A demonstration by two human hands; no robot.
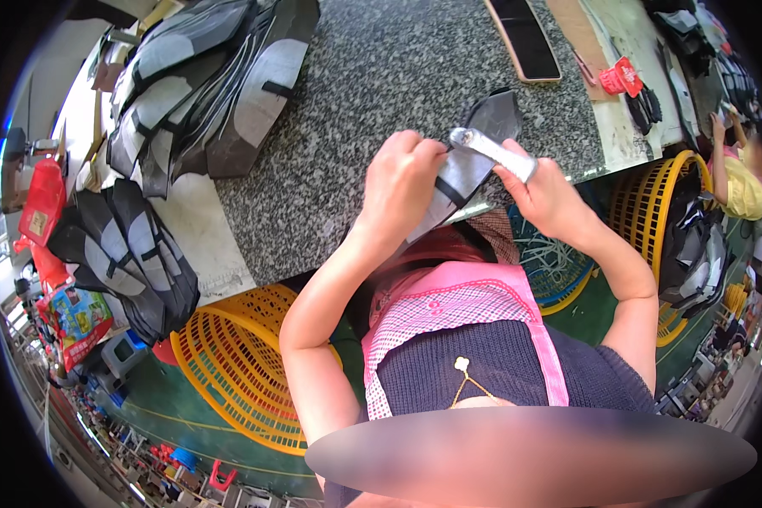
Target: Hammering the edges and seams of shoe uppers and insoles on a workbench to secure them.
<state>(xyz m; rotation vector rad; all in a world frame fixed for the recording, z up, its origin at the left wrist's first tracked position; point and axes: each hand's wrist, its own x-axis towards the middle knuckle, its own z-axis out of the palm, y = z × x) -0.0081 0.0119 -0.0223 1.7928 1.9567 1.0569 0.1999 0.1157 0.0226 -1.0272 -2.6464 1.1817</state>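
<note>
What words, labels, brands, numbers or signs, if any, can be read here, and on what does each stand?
None can be quoted reliably.
Colourful bag: printing, too small and blurred.
Red bag: pale label, too small to read.
Red object on the table: pale marks, too small.
Grey piece in hand: no text visible.

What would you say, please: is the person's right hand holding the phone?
No, the right hand holds a silver tool; the phone lies on the tabletop.
</note>
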